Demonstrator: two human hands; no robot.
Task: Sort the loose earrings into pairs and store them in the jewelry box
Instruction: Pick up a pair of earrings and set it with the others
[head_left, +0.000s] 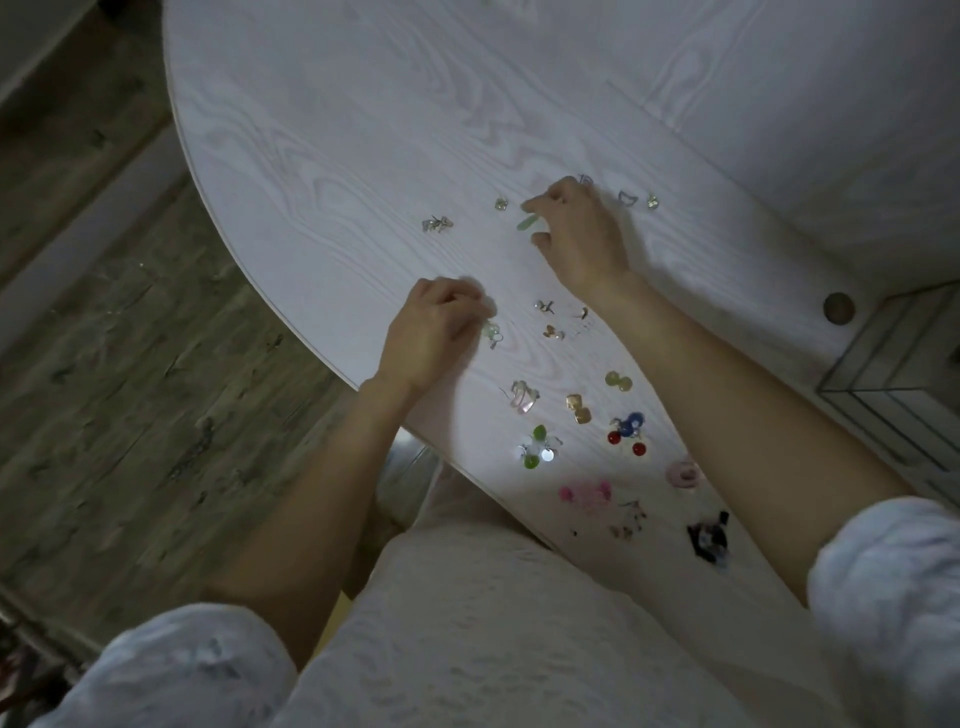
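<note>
Sorting across the white table (337, 130), I'm still pairing; the jewelry box (904, 384) is waiting at right edge. My right hand (584, 236) is pinching a green earring (527, 223) at upper centre; my left hand (434, 332), fingers curled, is touching a pale earring (492, 332). Next I'm needing its match.

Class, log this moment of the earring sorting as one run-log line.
stage: sorting | right hand: pinches green earring | left hand: curled by pale earring, grip unclear | jewelry box: right table edge
</note>
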